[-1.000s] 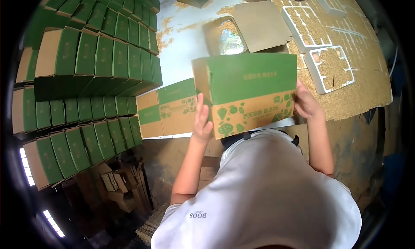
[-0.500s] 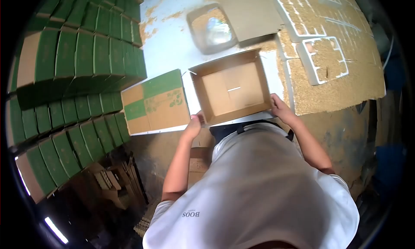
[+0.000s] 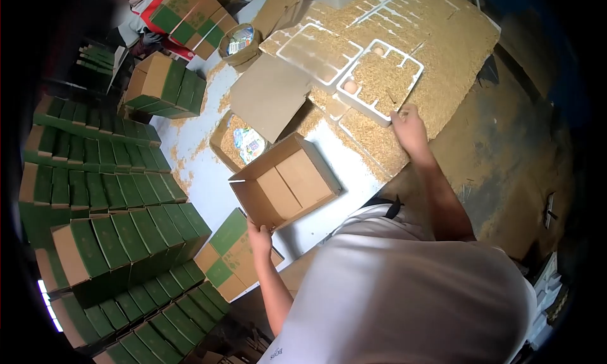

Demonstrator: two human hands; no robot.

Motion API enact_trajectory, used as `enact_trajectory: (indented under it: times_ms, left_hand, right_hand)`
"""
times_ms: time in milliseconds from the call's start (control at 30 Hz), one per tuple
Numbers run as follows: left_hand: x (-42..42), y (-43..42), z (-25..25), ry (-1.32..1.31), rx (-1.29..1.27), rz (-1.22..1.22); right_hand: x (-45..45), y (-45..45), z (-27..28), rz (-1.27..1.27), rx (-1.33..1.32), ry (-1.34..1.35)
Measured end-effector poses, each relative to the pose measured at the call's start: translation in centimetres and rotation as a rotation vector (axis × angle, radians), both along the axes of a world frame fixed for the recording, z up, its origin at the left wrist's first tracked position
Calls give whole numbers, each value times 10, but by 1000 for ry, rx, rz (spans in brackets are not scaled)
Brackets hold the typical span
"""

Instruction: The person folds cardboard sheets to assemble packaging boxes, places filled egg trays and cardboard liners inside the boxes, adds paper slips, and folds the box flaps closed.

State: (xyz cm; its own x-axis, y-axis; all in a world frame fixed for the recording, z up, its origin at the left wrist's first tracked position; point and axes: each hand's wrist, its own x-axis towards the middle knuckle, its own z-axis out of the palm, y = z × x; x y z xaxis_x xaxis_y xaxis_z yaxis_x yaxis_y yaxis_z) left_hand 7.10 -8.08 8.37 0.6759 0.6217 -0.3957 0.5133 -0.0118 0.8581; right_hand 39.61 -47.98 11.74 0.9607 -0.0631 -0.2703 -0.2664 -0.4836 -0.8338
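An open, unlidded cardboard box (image 3: 288, 181) sits tilted at the front of the white table. My left hand (image 3: 260, 239) grips its near left corner, fingers closed on the wall. At the right, my right hand (image 3: 411, 133) closes on the near corner of a white foam tray (image 3: 367, 106). Straw-coloured bedding like husks or sawdust fills the tray, and two eggs show in it, one egg (image 3: 351, 86) at the left edge and another egg (image 3: 379, 50) at the far side. My right fingertips are partly hidden.
Green cardboard boxes (image 3: 120, 237) stand in rows at left. A flat green-and-brown carton (image 3: 231, 253) lies by the table edge. Behind the open box are a brown cardboard sheet (image 3: 269, 95) and a bin with printed packets (image 3: 221, 143). Another person holds a carton (image 3: 193, 16) at the far end.
The view has turned right. My right hand has left the cardboard box and reached the white foam tray. My left hand still holds the box.
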Motion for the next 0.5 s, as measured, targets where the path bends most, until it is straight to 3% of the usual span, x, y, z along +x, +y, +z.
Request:
enact_trajectory:
  times_ms: [33,133,167,300,433,500]
  left_hand:
    - [12,-13,22,56,-18,47]
    - [9,-2,6,-11,-25,49]
    - [10,-3,12,33,-119,79]
    - [8,2,3,20,-75,95]
    - [-6,3,-18,-26,-13,122]
    - [-20,14,-39,-55,28,104]
  right_hand:
    - [14,-11,5,-12,-337,-151]
    - [36,0,10,13,61,239]
    - [39,2,1,-17,60,208]
    - [40,-9,-6,5,183,124]
    - [52,-51,-16,39,72,-95]
    - [64,-91,0,173,145,19]
